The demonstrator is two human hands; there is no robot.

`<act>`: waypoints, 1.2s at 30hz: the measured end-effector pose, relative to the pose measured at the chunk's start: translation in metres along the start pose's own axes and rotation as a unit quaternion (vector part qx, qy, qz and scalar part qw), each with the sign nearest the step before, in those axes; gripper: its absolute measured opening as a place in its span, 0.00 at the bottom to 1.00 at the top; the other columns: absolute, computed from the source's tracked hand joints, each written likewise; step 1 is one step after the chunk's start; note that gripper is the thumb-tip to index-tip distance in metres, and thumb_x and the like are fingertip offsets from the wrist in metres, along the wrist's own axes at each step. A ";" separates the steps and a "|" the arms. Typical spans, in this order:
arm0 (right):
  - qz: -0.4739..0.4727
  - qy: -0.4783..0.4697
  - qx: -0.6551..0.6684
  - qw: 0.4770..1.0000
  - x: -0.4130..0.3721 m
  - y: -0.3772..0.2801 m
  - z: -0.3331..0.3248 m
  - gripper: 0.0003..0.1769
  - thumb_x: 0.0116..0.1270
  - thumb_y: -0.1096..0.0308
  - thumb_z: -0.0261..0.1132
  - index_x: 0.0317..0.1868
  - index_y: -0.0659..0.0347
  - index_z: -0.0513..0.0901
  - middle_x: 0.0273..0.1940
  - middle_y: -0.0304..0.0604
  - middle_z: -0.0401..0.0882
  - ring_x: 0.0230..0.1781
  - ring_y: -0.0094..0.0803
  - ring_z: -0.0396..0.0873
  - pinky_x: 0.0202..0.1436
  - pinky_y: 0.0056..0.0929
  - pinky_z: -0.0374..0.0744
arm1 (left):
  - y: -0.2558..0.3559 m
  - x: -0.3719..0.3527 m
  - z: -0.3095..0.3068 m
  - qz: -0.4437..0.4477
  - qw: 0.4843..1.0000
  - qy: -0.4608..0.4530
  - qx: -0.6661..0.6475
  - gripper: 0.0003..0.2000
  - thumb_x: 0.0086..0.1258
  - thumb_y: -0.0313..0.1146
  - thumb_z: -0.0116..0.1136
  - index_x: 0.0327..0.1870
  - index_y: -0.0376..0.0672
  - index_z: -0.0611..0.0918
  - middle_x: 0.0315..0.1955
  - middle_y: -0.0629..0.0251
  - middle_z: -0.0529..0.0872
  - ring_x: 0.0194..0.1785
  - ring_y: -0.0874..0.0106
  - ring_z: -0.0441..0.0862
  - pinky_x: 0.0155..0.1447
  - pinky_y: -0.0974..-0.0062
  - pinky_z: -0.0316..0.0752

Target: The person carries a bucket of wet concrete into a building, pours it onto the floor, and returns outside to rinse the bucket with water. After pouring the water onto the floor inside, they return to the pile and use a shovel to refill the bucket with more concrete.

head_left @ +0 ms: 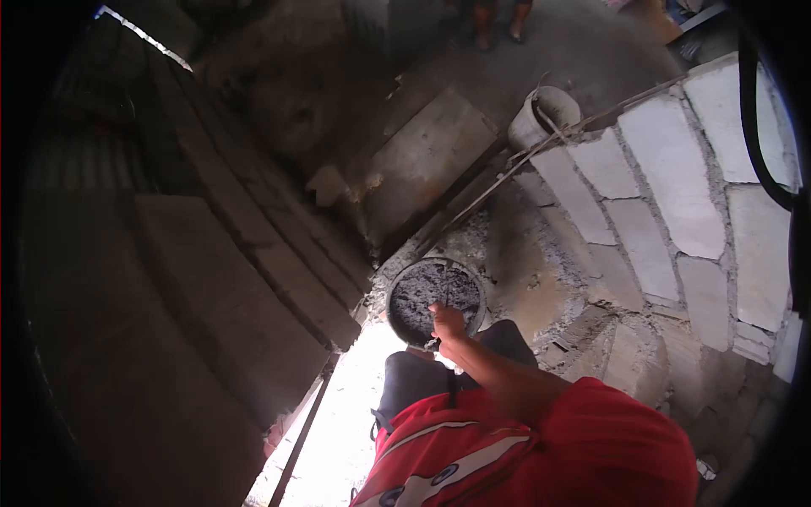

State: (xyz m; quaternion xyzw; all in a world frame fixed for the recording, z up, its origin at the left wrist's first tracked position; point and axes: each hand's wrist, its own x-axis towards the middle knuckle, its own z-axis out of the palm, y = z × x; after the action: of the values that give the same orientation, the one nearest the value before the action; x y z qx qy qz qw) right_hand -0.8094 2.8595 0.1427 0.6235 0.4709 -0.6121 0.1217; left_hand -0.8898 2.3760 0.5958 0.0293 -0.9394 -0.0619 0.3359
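A round bucket of wet grey mortar stands close in front of my knees. My right hand is over the near side of it, fingers curled closed and thumb pointing toward the mortar. Whatever the fist grips is hidden by the fingers; I cannot tell what it is. A thin dark line shows on the mortar beyond the knuckles. My left hand is out of view.
On the right rises a block wall with rough mortar joints. A white bucket stands beyond a long thin pole. Dark blockwork slopes along the left. A person's legs show at the top.
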 end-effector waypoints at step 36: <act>-0.415 0.020 -0.429 0.802 0.415 -0.362 0.122 0.16 0.56 0.58 0.66 0.30 0.65 0.84 0.33 0.60 0.84 0.39 0.59 0.82 0.44 0.54 0.78 | 0.270 -0.008 0.091 -0.225 0.971 -0.068 0.053 0.23 0.79 0.36 0.47 0.70 0.32 0.68 0.69 0.48 0.72 0.69 0.59 0.73 0.68 0.59 0.71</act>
State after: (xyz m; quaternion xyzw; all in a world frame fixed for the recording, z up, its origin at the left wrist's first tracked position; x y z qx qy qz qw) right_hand -1.2352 3.1436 -0.0950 0.2648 0.9013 -0.3274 0.1022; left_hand -0.9449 2.6529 0.5577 0.2531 -0.9312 -0.0877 0.2472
